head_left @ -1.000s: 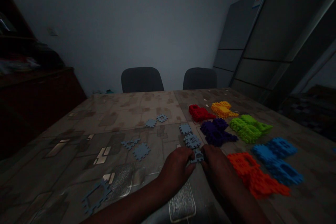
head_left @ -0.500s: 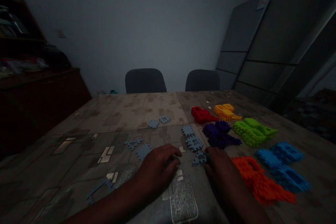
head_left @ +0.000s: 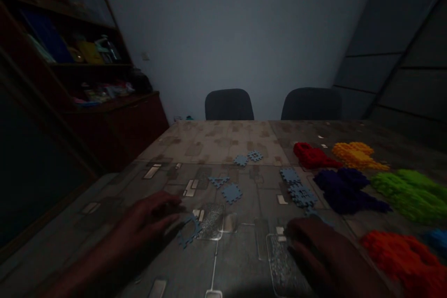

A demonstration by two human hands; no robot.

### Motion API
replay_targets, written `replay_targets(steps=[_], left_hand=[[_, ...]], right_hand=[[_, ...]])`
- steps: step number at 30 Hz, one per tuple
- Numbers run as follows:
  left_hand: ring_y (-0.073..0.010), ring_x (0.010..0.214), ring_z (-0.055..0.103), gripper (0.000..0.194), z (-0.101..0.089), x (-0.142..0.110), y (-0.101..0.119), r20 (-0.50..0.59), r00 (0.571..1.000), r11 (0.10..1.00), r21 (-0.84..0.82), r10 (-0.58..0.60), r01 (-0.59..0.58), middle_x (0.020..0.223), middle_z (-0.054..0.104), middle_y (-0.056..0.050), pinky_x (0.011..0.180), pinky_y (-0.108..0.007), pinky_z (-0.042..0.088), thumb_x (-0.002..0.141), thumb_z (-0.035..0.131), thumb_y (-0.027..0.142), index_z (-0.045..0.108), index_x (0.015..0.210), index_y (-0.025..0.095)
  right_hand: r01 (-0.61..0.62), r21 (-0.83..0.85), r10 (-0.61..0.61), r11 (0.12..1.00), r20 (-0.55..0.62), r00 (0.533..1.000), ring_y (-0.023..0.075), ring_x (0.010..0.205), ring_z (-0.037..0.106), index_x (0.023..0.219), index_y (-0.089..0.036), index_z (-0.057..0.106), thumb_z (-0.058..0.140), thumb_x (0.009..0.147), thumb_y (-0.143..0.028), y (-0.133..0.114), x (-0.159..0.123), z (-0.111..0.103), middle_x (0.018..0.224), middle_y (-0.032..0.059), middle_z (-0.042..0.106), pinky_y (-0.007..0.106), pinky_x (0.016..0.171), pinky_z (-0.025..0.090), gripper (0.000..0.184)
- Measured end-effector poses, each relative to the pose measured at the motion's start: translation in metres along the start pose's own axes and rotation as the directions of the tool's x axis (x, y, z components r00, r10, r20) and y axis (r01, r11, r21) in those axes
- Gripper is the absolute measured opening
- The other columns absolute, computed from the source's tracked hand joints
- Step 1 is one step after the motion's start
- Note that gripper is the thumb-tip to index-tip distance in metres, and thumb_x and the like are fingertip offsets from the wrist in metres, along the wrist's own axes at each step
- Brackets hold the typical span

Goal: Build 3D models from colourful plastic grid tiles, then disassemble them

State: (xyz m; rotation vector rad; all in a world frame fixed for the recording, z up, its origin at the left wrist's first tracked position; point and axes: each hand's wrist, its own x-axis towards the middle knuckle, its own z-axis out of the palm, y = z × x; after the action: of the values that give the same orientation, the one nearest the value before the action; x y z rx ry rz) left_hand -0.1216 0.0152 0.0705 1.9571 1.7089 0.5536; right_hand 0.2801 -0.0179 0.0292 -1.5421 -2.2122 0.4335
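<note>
"Which hand lay nearer the open-framed blue waffle block [head_left: 189, 232]?" one watcher asked.

"The left hand [head_left: 148, 218]," said the other. "The block lay at its four o'clock, just beside the fingertips, with its long axis slanting from seven to one o'clock (hard to swear to in this gloom). The fingers were spread and had hold of nothing."

"And the right hand [head_left: 314, 244]?"

"It was curled low on the patterned table top [head_left: 240, 260], with a small blue piece [head_left: 312, 213] peeking out at its twelve o'clock. Whether it gripped anything, nobody could tell."

"Anything else close by?"

"A purple block heap [head_left: 344, 191] lay farther off, toward one o'clock."
</note>
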Motion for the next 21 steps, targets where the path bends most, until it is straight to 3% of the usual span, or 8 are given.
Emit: replay_targets(steps=[3, 6, 10, 16, 21], left_hand=[[-0.0281, 0.11, 0.06, 0.043, 0.017, -0.017, 0.013, 0.111, 0.994, 0.997, 0.072, 0.011, -0.019, 0.123, 0.065, -0.006, 0.096, -0.038, 0.048, 0.079, 0.067, 0.041, 0.065, 0.118, 0.025], [-0.0274, 0.116, 0.057, 0.052, 0.025, -0.02, 0.018, 0.178, 0.984, 0.989, 0.136, 0.032, -0.057, 0.13, 0.06, -0.006, 0.101, -0.038, 0.045, 0.078, 0.066, 0.032, 0.059, 0.129, 0.027], [-0.0265, 0.118, 0.057, 0.053, 0.026, -0.014, 0.016, 0.223, 0.974, 0.982, 0.174, 0.031, -0.071, 0.133, 0.058, -0.005, 0.103, -0.039, 0.044, 0.082, 0.061, 0.029, 0.056, 0.135, 0.03], [-0.0355, 0.118, 0.058, 0.06, 0.038, -0.018, 0.032, 0.252, 0.968, 0.964, 0.26, -0.02, -0.048, 0.134, 0.06, -0.009, 0.101, -0.049, 0.045, 0.077, 0.069, 0.039, 0.057, 0.136, 0.03], [-0.0355, 0.124, 0.055, 0.059, 0.032, -0.022, 0.043, 0.301, 0.952, 0.982, 0.16, 0.047, -0.099, 0.14, 0.059, -0.002, 0.104, -0.051, 0.044, 0.076, 0.068, 0.033, 0.058, 0.133, 0.042]], right_hand=[[0.171, -0.044, -0.157, 0.984, 0.219, 0.963, 0.0237, 0.09, 0.069, 0.103, -0.027, 0.069, 0.06, 0.078, -0.012, -0.006, 0.005, 0.026, 0.099, 0.0048, 0.074, 0.032, 0.078, 0.053, 0.03], [0.268, -0.102, -0.224, 0.958, 0.316, 0.922, 0.021, 0.088, 0.068, 0.101, -0.024, 0.068, 0.063, 0.07, -0.005, -0.011, 0.007, 0.044, 0.096, 0.0031, 0.073, 0.027, 0.077, 0.051, 0.037], [0.365, -0.133, -0.32, 0.921, 0.275, 0.907, 0.0177, 0.088, 0.067, 0.104, -0.024, 0.065, 0.06, 0.069, 0.0, -0.012, 0.005, 0.047, 0.097, 0.0013, 0.072, 0.024, 0.078, 0.048, 0.043], [0.388, -0.184, -0.352, 0.903, 0.203, 0.914, 0.0177, 0.073, 0.064, 0.093, -0.025, 0.063, 0.067, 0.065, -0.007, 0.003, 0.005, 0.07, 0.084, -0.0012, 0.069, 0.024, 0.065, 0.044, 0.033], [0.411, -0.236, -0.392, 0.881, 0.124, 0.911, 0.0178, 0.07, 0.063, 0.092, -0.026, 0.062, 0.072, 0.065, -0.012, 0.012, 0.004, 0.089, 0.079, -0.002, 0.068, 0.025, 0.059, 0.04, 0.031]])
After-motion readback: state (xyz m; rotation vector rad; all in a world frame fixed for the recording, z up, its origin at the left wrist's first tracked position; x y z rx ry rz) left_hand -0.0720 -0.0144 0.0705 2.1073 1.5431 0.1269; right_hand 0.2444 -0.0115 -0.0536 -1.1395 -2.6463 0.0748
